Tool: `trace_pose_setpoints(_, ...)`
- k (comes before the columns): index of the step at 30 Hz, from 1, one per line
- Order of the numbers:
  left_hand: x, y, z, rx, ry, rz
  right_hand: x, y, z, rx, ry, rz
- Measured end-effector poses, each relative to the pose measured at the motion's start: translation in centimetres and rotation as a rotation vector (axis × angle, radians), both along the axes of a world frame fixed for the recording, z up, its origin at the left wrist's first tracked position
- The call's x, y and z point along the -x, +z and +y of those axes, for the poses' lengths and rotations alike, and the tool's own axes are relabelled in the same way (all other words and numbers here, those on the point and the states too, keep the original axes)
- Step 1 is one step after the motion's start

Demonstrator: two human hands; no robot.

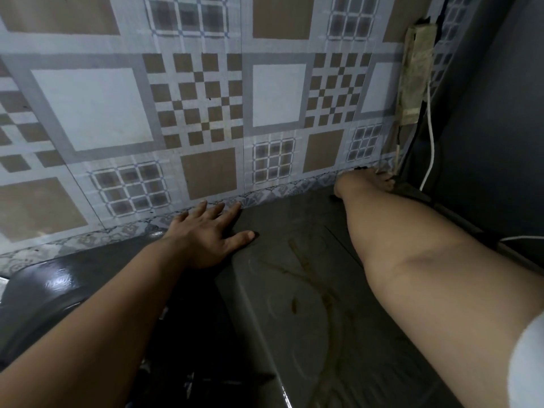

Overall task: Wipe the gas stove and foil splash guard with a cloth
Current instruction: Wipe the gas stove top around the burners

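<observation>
Dimly lit, patterned wall [206,98], stained grey counter [294,290], left hand [210,234] flat.

You are looking at a patterned splash guard [182,113] showing pale grey bands, plain white squares, tan-brown squares, brown-and-white checkerboards and small blue-grey grid blocks. Along its bottom edge a narrow border strip [265,194] is showing a faded blue-grey floral motif. The dull grey surface [294,275] below is carrying brownish streaks, and a white cable [430,142] is hanging at the right.
</observation>
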State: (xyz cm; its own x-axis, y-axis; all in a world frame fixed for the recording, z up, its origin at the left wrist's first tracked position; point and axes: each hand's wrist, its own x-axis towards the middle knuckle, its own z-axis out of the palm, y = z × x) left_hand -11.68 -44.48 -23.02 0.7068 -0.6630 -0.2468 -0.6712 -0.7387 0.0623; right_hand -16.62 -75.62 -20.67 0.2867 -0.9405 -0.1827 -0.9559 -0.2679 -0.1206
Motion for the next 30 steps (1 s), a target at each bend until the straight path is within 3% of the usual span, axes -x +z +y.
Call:
trace_pose_setpoints(10,0.2,0.7,0.0,-0.003,0.001,0.022,0.7,0.2,2.9,0.015,0.297,0.05)
trace_pose_setpoints(30,-0.6,0.0,0.2,0.086,0.022,0.019,4.4,-0.8,16.8,-0.057,0.908,-0.109)
